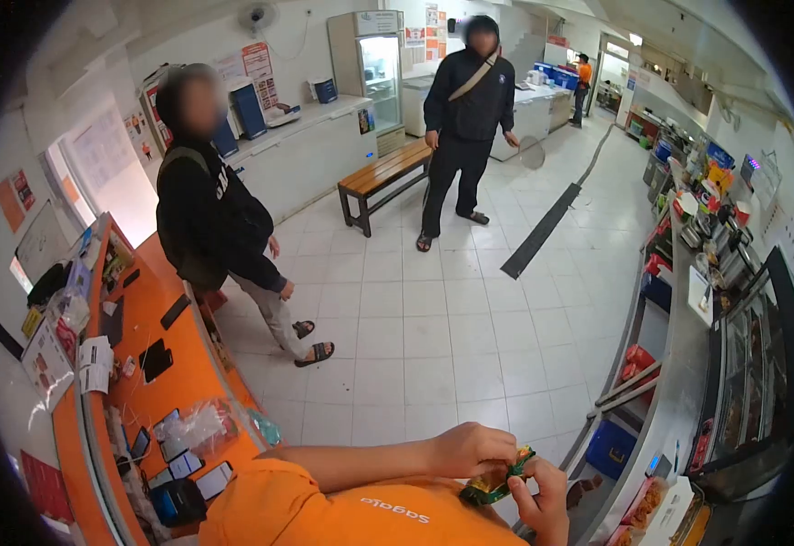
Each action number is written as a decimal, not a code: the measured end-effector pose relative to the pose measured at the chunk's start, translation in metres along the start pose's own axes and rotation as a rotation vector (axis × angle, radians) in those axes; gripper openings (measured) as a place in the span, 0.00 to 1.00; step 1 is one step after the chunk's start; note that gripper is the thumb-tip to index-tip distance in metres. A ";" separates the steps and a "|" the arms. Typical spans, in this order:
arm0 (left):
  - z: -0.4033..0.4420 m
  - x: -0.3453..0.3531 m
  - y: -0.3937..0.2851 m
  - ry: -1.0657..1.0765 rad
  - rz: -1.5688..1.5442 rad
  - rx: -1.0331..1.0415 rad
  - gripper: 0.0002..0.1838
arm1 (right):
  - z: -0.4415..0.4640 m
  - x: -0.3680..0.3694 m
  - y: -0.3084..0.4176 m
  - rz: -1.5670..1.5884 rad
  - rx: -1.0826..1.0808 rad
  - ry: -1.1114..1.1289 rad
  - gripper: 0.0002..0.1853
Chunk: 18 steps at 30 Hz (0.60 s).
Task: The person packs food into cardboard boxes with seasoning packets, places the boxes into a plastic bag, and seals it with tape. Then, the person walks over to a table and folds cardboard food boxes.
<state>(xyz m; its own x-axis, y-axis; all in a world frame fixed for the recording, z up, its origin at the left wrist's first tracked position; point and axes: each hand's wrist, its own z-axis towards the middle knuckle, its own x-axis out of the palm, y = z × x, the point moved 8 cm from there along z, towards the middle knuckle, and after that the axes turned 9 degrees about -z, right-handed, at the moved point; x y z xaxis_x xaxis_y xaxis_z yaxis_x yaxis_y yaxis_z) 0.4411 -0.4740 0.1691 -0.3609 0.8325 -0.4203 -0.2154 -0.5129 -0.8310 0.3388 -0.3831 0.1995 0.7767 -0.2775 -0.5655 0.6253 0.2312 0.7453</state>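
Note:
Low in the head view, both my hands are closed on a small green and yellow crinkled packet (488, 487). My left hand (474, 450) grips its upper left side with curled fingers. At its right side my right hand (543, 496) pinches it between thumb and fingers. What is inside the packet cannot be made out. Below the hands lies the orange cloth of my shirt (370, 514).
An orange counter (151, 400) with phones and plastic bags runs along the left. To the right stand a metal counter (670, 364) and a glass display case (752, 373). Two people in dark tops stand ahead, near a wooden bench (383, 173); another person is farther back.

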 end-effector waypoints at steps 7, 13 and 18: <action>0.016 0.062 -0.065 0.437 0.291 0.156 0.05 | -0.039 -0.016 -0.001 -0.002 -0.042 0.621 0.10; 0.021 0.084 -0.066 0.598 0.210 0.240 0.04 | -0.058 -0.053 0.015 0.112 -0.212 0.443 0.22; 0.049 0.034 -0.012 0.280 -0.211 0.007 0.03 | -0.062 -0.107 -0.036 0.059 0.008 0.208 0.22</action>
<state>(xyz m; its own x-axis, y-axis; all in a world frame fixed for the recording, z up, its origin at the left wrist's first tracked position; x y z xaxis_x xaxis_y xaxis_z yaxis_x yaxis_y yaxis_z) 0.3872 -0.4497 0.1820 -0.0455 0.9450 -0.3240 -0.2651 -0.3242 -0.9081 0.2379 -0.3037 0.2107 0.8115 -0.0647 -0.5808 0.5781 0.2340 0.7817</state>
